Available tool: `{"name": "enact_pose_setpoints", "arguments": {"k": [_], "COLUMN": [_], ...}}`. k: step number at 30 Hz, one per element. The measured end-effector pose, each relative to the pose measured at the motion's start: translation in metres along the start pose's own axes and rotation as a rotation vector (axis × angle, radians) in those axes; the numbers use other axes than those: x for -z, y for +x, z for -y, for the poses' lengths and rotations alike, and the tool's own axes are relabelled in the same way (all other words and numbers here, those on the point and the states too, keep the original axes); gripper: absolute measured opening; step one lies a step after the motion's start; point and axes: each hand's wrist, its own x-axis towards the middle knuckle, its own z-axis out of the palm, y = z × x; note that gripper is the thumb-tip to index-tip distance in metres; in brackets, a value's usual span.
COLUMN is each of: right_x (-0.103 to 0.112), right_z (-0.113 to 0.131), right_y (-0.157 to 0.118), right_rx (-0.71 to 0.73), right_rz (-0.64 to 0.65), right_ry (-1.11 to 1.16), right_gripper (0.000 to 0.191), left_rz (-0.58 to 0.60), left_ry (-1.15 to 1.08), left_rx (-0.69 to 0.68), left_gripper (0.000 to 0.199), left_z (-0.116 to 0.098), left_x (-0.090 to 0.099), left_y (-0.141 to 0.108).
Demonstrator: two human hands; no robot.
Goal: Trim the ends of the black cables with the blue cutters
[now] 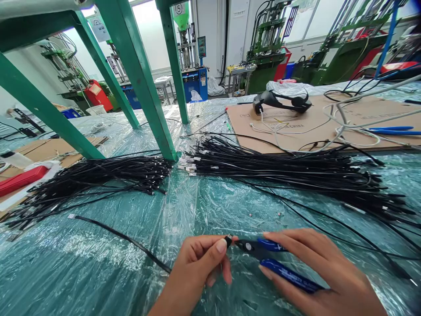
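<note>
The left hand (200,267) pinches the black cable (123,237) near its metal-tipped end, the rest trailing off to that hand's left over the plastic-covered counter (217,210). And the right hand (315,267) grips the blue-handled cutters (248,246), handles spread, nose right at the cable tip! Beyond the hands lie two bundles of black cables, the left bundle (98,173) and the right bundle (283,169).

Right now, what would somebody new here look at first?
Probably the big green posts slanting down at the left. Then a wide pile of black cables beyond the hands, with another pile to its left. Up close, the right hand holds blue-handled cutters near a tiny connector that the left hand pinches.
</note>
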Motion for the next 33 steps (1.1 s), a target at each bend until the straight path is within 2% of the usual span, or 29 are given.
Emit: {"name": "enact_pose_setpoints", "arguments": {"k": [5, 13, 21, 28, 33], "right_x": [-0.002, 0.0, -0.001, -0.002, -0.003], "right_z": [-0.002, -0.002, -0.001, 0.004, 0.001], "right_y": [-0.003, -0.009, -0.008, 0.001, -0.004], "right_rx": [-0.049, -0.063, -0.058, -0.043, -0.063], "right_rz": [0.016, 0.112, 0.11, 0.024, 0.078], "right_ry": [0.003, 0.011, 0.024, 0.056, 0.049], "right_gripper": [0.025, 0.028, 0.031, 0.023, 0.027], "left_rz": [-0.003, 0.011, 0.001, -0.015, -0.012], "left_ry": [0.01, 0.024, 0.025, -0.017, -0.025], "left_rx": [0.01, 0.0, 0.017, 0.017, 0.023], "left_gripper": [0.049, 0.046, 0.045, 0.042, 0.038], "left_z": [-0.003, -0.007, -0.002, -0.001, 0.0], "left_x": [-0.001, -0.002, -0.002, -0.002, -0.002], "left_y": [-0.001, -0.002, -0.003, -0.003, -0.004]}}
